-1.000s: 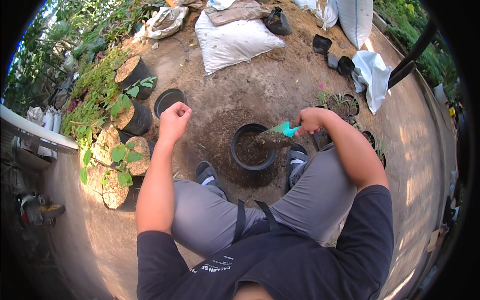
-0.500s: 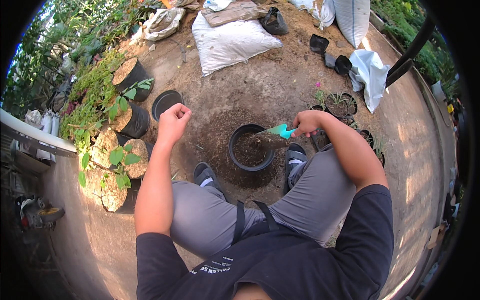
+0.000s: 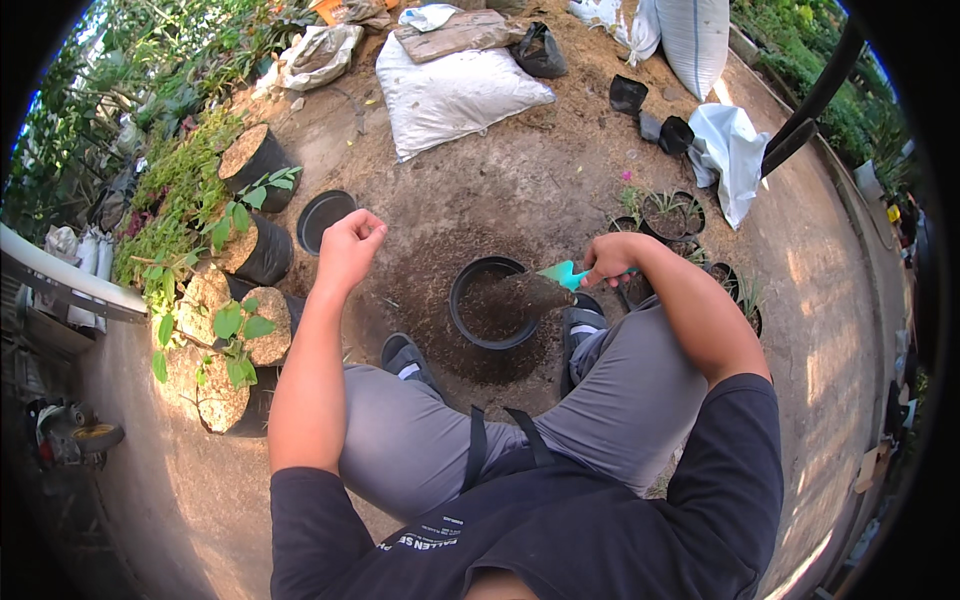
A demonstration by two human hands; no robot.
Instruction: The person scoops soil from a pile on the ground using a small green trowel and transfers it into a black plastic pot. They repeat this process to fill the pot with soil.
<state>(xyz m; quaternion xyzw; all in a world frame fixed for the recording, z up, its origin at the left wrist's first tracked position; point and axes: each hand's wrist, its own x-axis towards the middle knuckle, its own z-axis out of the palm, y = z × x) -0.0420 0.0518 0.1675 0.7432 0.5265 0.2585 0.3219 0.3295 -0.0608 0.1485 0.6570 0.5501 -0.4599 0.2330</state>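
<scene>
My right hand (image 3: pixel 608 258) is closed round the handle of a turquoise garden trowel (image 3: pixel 563 273). Dark soil (image 3: pixel 532 294) shows along the trowel's blade at the right rim of a round black plant pot (image 3: pixel 455 318); whether it rests on the blade or is falling off is unclear. The pot stands on the ground between my feet, with dark soil inside. My left hand (image 3: pixel 348 246) hangs in the air to the pot's left, its fingers curled into a loose fist with nothing visible in them. Close by it lies a shallow black round dish (image 3: pixel 322 216).
Black bags with leafy plants (image 3: pixel 262 250) line the left side. Ahead lies a white sack (image 3: pixel 450 95) with a wooden board (image 3: pixel 465 35) on it. Small potted plants (image 3: pixel 672 215) stand beyond my right forearm, near a white plastic bag (image 3: pixel 728 160). My sandalled feet flank the pot.
The trowel has drawn slightly rightward relative to the pot and its blade has turned, with more dark soil showing near the rim. My left hand keeps its pose; the whole view shifted a little.
</scene>
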